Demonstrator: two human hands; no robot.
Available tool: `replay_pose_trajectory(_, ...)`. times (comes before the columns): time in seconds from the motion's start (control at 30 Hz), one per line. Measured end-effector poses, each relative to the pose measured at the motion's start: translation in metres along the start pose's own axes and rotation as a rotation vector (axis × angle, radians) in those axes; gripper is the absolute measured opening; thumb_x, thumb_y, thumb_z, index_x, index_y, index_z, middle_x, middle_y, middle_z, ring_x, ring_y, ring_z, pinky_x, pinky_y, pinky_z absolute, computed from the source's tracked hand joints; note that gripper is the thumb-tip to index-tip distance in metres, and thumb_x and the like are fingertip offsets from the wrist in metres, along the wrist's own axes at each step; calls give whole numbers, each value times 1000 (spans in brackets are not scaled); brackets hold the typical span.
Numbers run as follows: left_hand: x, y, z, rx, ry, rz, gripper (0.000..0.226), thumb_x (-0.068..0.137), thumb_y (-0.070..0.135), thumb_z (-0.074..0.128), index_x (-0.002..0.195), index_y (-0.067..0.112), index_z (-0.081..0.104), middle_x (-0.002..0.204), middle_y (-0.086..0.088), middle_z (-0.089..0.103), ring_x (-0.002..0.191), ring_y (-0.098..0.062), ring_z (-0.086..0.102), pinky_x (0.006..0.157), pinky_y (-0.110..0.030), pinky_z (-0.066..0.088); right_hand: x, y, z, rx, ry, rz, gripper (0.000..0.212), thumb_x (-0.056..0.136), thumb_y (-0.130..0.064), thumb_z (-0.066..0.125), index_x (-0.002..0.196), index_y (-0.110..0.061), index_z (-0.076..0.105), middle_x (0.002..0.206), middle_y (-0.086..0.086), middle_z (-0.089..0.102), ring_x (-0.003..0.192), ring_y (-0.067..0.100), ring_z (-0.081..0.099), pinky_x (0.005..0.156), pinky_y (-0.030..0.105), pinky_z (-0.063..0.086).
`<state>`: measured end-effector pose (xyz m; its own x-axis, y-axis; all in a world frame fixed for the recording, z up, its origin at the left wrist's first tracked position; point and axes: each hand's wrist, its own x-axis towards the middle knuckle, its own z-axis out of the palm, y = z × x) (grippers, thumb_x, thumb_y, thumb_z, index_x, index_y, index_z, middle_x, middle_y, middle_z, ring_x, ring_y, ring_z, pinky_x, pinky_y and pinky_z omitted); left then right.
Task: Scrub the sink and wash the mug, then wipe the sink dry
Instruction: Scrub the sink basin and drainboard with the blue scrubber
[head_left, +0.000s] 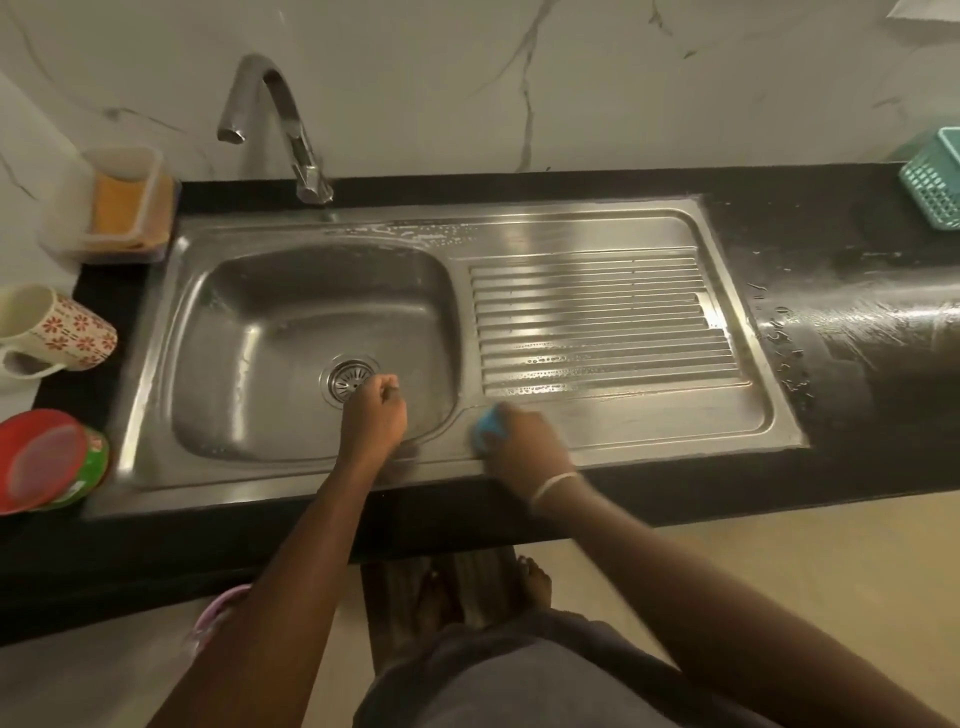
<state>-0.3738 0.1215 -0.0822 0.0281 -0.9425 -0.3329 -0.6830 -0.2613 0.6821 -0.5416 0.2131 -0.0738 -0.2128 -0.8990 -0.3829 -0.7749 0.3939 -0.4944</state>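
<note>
1. My right hand (524, 447) presses a blue scrub pad (489, 425) onto the flat front strip of the stainless steel sink (649, 423), just beside the near right corner of the basin; my fingers are curled over the pad, and only its left part shows.
2. My left hand (375, 410) hangs over the basin's front edge, fingers curled into a loose fist near the drain strainer (347, 381) — I see nothing held in it.
3. The ribbed drainboard (597, 322) right of the basin carries soap bubbles along its front ribs; more suds lie on the back rim near the tap base.
4. The mug (52, 330) — cream with red flowers — lies on its side on the black countertop (857, 467), off the sink's left edge, mouth towards the left.
5. A red-lidded green container (49, 460) sits at the countertop's front left, just beside the sink's rim.
6. A clear holder with an orange sponge (130, 205) stands at the back left corner, left of the tap (280, 119).
7. A teal basket (932, 182) sits at the back right edge; the countertop before it is wet and streaked.
</note>
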Motion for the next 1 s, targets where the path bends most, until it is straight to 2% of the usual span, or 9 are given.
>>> replay_pose_trajectory(0.1, 2, 1, -3, 6, -9, 21, 31, 102, 23, 42, 122, 8, 61, 120, -10, 65, 99, -18, 58, 80, -24, 35, 0, -52, 24, 24, -69, -84, 24, 94, -27, 61, 112, -12, 60, 104, 13, 68, 95, 30, 66, 80, 36, 51)
replay_pose_trajectory(0.17, 6, 0, -2, 2, -34, 31, 32, 101, 23, 43, 123, 8, 61, 125, -8, 63, 108, -19, 58, 85, -24, 36, 1, -33, 14, 54, -63, -79, 24, 93, -29, 63, 110, -13, 61, 101, 10, 68, 95, 28, 66, 78, 31, 47)
replay_pose_trajectory(0.27, 10, 0, 5, 4, -76, 33, 31, 100, 23, 44, 122, 10, 62, 126, -7, 63, 117, -23, 57, 88, -25, 36, -7, 49, -29, 116, 59, 90, 28, 89, -29, 71, 111, -12, 65, 97, 4, 67, 90, 22, 66, 81, 29, 52)
replay_pose_trajectory(0.4, 5, 4, 26, 87, -149, 91, 30, 98, 24, 44, 110, 10, 68, 115, -11, 68, 110, -28, 61, 80, -25, 37, -17, 169, -111, 70, 307, 406, 38, 87, -20, 75, 118, 0, 67, 109, 20, 69, 101, 35, 66, 86, 33, 49)
replay_pose_trajectory(0.5, -2, 12, 38, 100, -173, 107, 29, 98, 23, 44, 106, 11, 69, 110, -9, 69, 101, -26, 62, 77, -26, 36, -15, 199, -150, -3, 363, 503, 32, 89, -22, 70, 111, 0, 68, 108, 25, 69, 98, 37, 66, 81, 31, 45)
replay_pose_trajectory(0.63, -4, 25, 42, 120, -128, 105, 28, 99, 23, 43, 108, 12, 67, 108, -8, 68, 85, -11, 50, 75, -26, 35, -14, 136, -105, -62, 181, 365, 22, 93, -18, 60, 108, -2, 64, 103, 19, 67, 97, 36, 65, 74, 33, 45)
replay_pose_trajectory(0.73, -1, 38, 45, 113, -73, 54, 28, 99, 24, 43, 111, 13, 67, 113, -6, 67, 91, -15, 54, 78, -27, 36, -6, 56, -40, -52, -3, 61, 21, 96, -26, 52, 108, -11, 61, 102, 12, 66, 94, 31, 66, 78, 39, 52)
replay_pose_trajectory(0.83, -2, 45, 51, 110, -28, 22, 28, 96, 20, 45, 108, 9, 68, 114, -9, 68, 105, -26, 60, 81, -27, 37, 0, -8, -15, -24, -100, -151, 18, 96, -17, 53, 108, -9, 62, 102, 14, 69, 93, 31, 67, 81, 43, 56)
replay_pose_trajectory(1.0, -7, 49, 72, 162, 4, -48, 30, 96, 22, 47, 110, 7, 69, 114, -14, 68, 107, -30, 61, 82, -31, 40, 12, 53, -56, 2, -77, -127, 20, 93, -27, 58, 107, -12, 62, 104, 15, 69, 96, 34, 66, 83, 44, 56)
